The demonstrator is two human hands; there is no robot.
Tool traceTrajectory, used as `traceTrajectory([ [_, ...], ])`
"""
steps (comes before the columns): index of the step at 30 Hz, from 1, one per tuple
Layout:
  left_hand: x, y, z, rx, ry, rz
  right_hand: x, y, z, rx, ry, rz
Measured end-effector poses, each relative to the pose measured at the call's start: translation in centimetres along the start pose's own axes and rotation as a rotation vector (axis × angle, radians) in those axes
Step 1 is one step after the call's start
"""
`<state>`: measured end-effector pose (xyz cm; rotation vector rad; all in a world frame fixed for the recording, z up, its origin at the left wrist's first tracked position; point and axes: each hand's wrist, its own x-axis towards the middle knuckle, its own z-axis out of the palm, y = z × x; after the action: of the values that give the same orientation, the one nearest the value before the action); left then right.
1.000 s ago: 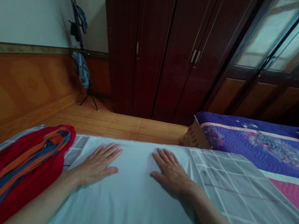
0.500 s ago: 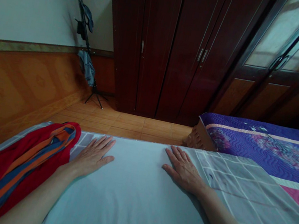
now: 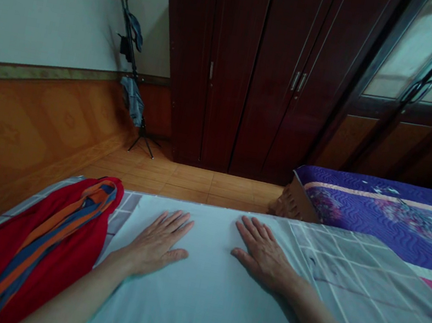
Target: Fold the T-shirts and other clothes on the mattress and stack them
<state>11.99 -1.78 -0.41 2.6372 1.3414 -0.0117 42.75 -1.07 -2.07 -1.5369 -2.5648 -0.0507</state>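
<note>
A pale blue-white cloth (image 3: 190, 307) lies spread over the surface in front of me, reaching its far edge. My left hand (image 3: 162, 244) rests palm down on the left part of this cloth, fingers stretched. Opposite it, my right hand (image 3: 262, 253) is also flat on the cloth with the fingers extended and the thumb apart. Neither hand grips anything. Left of my left arm lies a red cloth (image 3: 70, 275) with orange and blue stripes. Under the pale cloth, a grey checked sheet (image 3: 370, 283) shows on the right and in a strip on the left.
Beyond the far edge is a tiled floor (image 3: 187, 181), then a dark red wardrobe (image 3: 231, 75). A black coat stand (image 3: 132, 57) with hanging items stands at the back left. A bed with a purple floral cover (image 3: 383, 208) is at the right, before panelled doors (image 3: 370, 138).
My left hand has slid right and a little nearer to me over the pale cloth, closer to my right hand. The right hand stays nearly in place. The view has shifted slightly.
</note>
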Motion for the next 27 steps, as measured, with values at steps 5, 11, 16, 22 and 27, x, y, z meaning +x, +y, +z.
traceTrajectory([
  [5,0.2,-1.7,0.2,0.022,0.072,-0.084,0.2,2.7,0.5,-0.059,0.075,0.084],
  [11,-0.4,1.2,-1.0,0.041,0.08,-0.146,0.4,2.0,0.0,-0.042,0.056,0.1],
  [16,-4.9,5.7,-2.2,-0.022,0.037,-0.036,0.3,2.2,-0.5,-0.063,0.035,0.119],
  [22,-8.4,6.5,0.1,-0.096,0.016,-0.205,0.1,-3.1,-1.8,-0.123,0.076,0.215],
  [27,-8.4,5.6,1.4,-0.092,0.09,-0.213,-3.9,-11.9,-1.3,0.062,-0.005,-0.02],
])
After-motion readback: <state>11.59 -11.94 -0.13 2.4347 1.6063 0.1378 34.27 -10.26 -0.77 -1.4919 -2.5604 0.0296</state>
